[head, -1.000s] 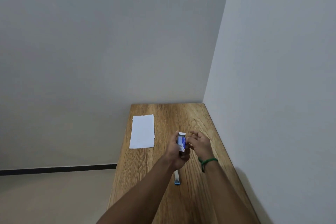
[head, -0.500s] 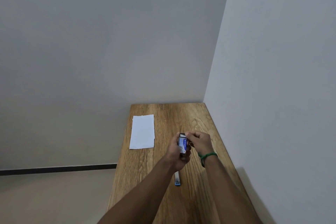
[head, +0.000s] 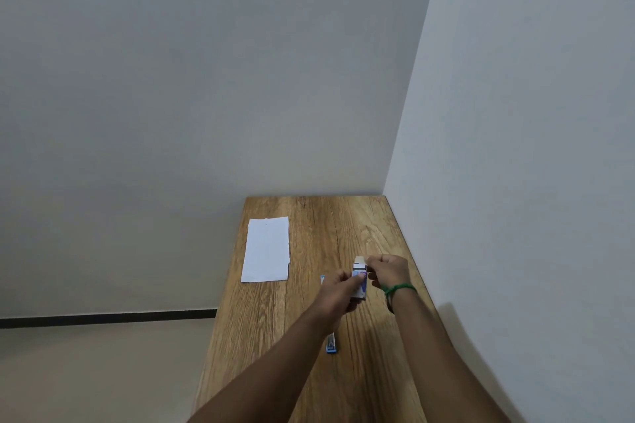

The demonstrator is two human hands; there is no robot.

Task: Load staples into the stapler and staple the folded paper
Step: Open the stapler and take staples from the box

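Note:
My left hand (head: 340, 292) grips a small blue and white staple box (head: 360, 289) above the wooden table (head: 309, 371). My right hand (head: 388, 271), with a green band at the wrist, pinches the box's open top end, where a pale inner part shows. A blue stapler (head: 331, 344) lies flat on the table under my left forearm, which hides its middle. Its far tip peeks out beside my left hand. The folded white paper (head: 266, 249) lies at the table's far left.
The table stands in a corner, with a grey wall (head: 515, 182) along its right side and another behind it. Its left edge drops to a beige floor (head: 103, 371).
My right hand has shifted to the box's top end and drawn it open, so a pale inner part now sticks out. My left hand still holds the box in about the same place.

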